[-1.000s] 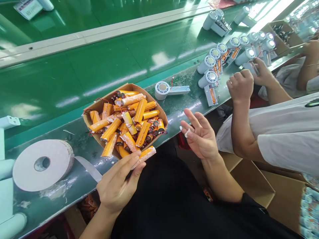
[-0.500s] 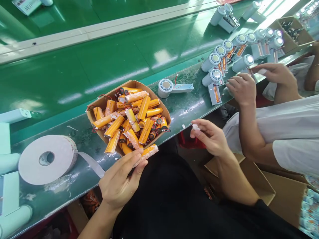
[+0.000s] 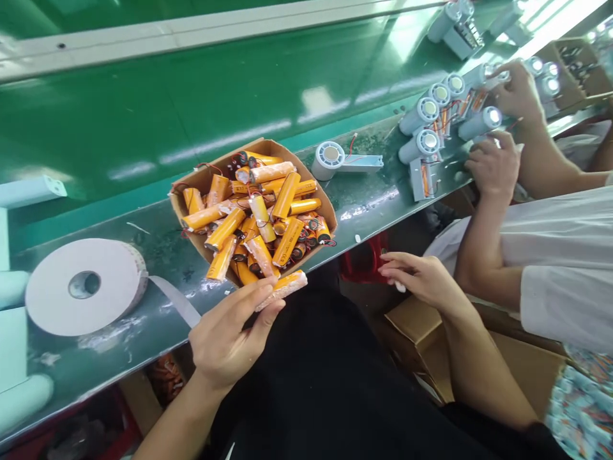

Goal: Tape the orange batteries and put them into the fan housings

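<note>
My left hand (image 3: 230,335) pinches one orange battery cell (image 3: 283,287) between thumb and fingers, just below the front edge of a cardboard tray (image 3: 191,191) heaped with several orange cells with red and black wires. My right hand (image 3: 421,278) hangs off the bench edge to the right, palm down, fingers loosely curled round a small white scrap that barely shows. A white fan housing with a handle (image 3: 335,160) lies on the bench behind the tray.
A big roll of white tape (image 3: 83,287) lies at the left with its tail trailing right. A green conveyor belt (image 3: 191,108) runs behind. A co-worker's hands (image 3: 495,169) work among several white fan units (image 3: 424,144) at right. Cardboard boxes (image 3: 421,332) stand below.
My right hand has closed from spread fingers and dropped below the bench edge, turning palm down. My left hand keeps hold of the cell. The co-worker's hands reached farther into the fan units.
</note>
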Tool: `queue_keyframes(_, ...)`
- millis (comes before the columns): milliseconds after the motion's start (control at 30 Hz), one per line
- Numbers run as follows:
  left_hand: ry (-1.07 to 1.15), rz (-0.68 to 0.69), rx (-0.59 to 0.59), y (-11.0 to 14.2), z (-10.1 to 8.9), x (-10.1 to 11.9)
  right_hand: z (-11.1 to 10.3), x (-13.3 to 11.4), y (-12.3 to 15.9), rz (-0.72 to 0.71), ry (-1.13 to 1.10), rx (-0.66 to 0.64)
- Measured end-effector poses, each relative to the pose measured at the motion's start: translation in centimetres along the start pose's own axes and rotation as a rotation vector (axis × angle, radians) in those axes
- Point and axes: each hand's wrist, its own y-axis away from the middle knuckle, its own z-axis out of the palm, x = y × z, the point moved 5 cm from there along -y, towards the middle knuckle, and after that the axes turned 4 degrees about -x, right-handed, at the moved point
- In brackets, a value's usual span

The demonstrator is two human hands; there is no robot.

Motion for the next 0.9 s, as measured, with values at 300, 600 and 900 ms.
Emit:
queue_keyframes(300, 0.011, 0.005, 0.0, -0.1, 0.3, 0.4, 1.0, -2.3, -0.1, -0.132, -0.035, 0.101)
queue_keyframes(600, 0.206, -0.139, 0.018, 0.3, 0.1, 1.2, 11.3, -12.9, -0.8, -0.345, -0.987, -0.119)
queue_keyframes(900, 0.626, -0.45, 0.193, 2.5, 0.2, 0.3, 12.8, -15.5, -1.9, -0.459, -0.962, -0.19)
